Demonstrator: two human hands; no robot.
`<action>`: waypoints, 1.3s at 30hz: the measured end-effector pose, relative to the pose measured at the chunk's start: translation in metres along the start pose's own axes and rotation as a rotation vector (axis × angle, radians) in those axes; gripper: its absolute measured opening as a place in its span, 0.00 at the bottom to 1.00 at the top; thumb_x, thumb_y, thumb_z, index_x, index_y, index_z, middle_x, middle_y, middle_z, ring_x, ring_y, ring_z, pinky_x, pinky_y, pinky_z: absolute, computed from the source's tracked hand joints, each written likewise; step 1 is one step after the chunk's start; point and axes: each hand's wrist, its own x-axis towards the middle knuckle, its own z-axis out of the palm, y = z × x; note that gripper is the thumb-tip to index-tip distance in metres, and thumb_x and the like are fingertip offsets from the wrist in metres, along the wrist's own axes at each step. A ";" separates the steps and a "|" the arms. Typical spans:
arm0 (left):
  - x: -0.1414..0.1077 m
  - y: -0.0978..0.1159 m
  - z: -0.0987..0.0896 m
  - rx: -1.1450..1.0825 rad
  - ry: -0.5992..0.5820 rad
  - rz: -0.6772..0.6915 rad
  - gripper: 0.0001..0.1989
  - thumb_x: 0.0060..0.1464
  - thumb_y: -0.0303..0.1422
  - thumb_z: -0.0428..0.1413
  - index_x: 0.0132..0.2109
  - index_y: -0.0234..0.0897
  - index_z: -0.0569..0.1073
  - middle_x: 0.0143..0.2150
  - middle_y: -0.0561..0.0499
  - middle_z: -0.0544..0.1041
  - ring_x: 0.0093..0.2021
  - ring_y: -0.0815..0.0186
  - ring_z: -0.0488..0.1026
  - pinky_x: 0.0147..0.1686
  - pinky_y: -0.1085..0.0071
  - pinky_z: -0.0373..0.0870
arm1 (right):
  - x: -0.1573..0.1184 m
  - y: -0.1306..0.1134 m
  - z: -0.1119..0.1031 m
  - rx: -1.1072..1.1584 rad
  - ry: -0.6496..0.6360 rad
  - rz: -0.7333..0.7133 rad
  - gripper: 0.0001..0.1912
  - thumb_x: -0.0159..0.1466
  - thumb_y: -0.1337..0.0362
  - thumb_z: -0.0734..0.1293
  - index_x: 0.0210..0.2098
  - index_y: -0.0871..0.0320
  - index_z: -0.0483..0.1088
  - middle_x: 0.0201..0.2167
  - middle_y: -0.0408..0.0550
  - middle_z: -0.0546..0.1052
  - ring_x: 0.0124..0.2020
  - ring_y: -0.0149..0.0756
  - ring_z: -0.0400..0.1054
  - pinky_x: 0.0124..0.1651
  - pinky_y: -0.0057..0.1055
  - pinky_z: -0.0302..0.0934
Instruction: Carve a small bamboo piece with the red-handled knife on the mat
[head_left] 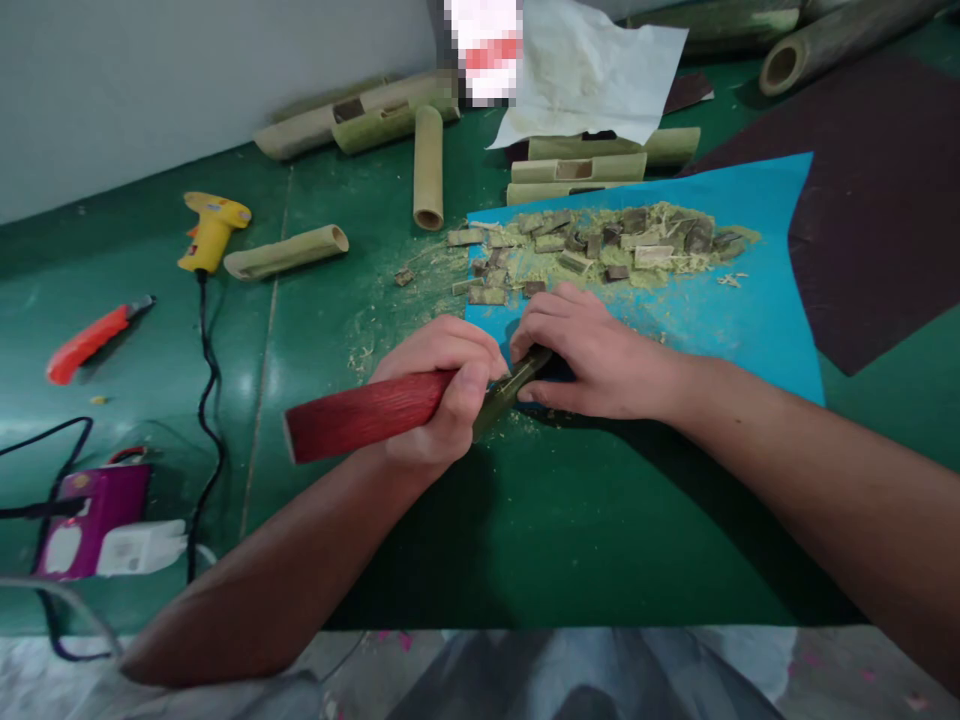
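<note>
My left hand (442, 390) is closed round a tool with a red wooden handle (364, 415); its working end is hidden by my fingers. My right hand (581, 355) grips a dark green piece of bamboo (536, 362) that slants between the two hands. Both hands are close together, over the near left corner of a blue sheet (750, 330). Bamboo chips (574, 262) and pale green sawdust lie heaped on that sheet just beyond my right hand.
Cut bamboo tubes (427, 165) lie toward the back. On the left are a yellow glue gun (214, 230) with a black cord, a red-handled cutter (97, 340) and a purple power strip (101, 510) with a white plug. A white paper (585, 75) lies at the back.
</note>
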 end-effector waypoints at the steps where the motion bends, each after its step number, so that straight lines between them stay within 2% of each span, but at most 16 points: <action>1: 0.000 0.000 0.000 -0.009 -0.011 0.005 0.20 0.68 0.45 0.55 0.29 0.40 0.75 0.29 0.53 0.80 0.29 0.67 0.77 0.34 0.66 0.78 | 0.000 0.000 0.000 0.000 0.001 0.002 0.13 0.68 0.55 0.70 0.45 0.56 0.71 0.46 0.53 0.74 0.47 0.47 0.63 0.52 0.45 0.53; 6: 0.003 0.000 -0.001 0.006 -0.062 0.011 0.16 0.68 0.45 0.55 0.34 0.42 0.77 0.34 0.50 0.81 0.34 0.65 0.78 0.40 0.62 0.79 | 0.001 -0.001 0.001 -0.004 0.000 0.013 0.13 0.67 0.55 0.70 0.46 0.56 0.72 0.45 0.53 0.74 0.47 0.47 0.63 0.52 0.45 0.52; 12: 0.004 0.000 -0.001 -0.006 -0.099 0.035 0.10 0.67 0.41 0.58 0.40 0.43 0.79 0.39 0.51 0.82 0.38 0.66 0.79 0.43 0.65 0.77 | 0.002 -0.003 0.001 -0.015 -0.012 0.035 0.14 0.66 0.55 0.70 0.46 0.58 0.72 0.44 0.54 0.73 0.46 0.48 0.61 0.51 0.45 0.52; 23: 0.008 0.005 0.001 0.002 -0.111 -0.007 0.09 0.66 0.39 0.59 0.37 0.43 0.79 0.36 0.51 0.82 0.36 0.65 0.79 0.40 0.63 0.78 | 0.002 0.001 0.002 -0.031 0.012 -0.001 0.14 0.67 0.53 0.69 0.44 0.56 0.70 0.44 0.53 0.73 0.45 0.46 0.61 0.50 0.44 0.52; 30: 0.010 0.011 0.003 0.051 -0.127 -0.014 0.06 0.62 0.31 0.61 0.35 0.43 0.79 0.35 0.53 0.83 0.35 0.66 0.79 0.40 0.65 0.78 | 0.001 0.000 0.002 -0.025 0.022 0.000 0.12 0.67 0.53 0.69 0.43 0.55 0.69 0.43 0.52 0.72 0.44 0.46 0.61 0.51 0.45 0.53; 35: 0.015 0.014 0.005 0.008 -0.129 0.014 0.09 0.62 0.29 0.60 0.32 0.42 0.75 0.31 0.54 0.80 0.32 0.67 0.77 0.35 0.66 0.77 | 0.001 -0.001 0.001 -0.017 0.025 -0.003 0.11 0.68 0.54 0.68 0.42 0.55 0.69 0.43 0.52 0.73 0.43 0.45 0.61 0.50 0.44 0.53; 39: 0.012 0.012 0.000 -0.007 -0.131 0.036 0.10 0.61 0.30 0.58 0.30 0.40 0.72 0.27 0.54 0.77 0.28 0.69 0.75 0.31 0.67 0.73 | 0.000 -0.001 0.000 0.004 0.003 0.004 0.12 0.67 0.54 0.70 0.44 0.55 0.71 0.43 0.52 0.73 0.46 0.46 0.63 0.52 0.44 0.52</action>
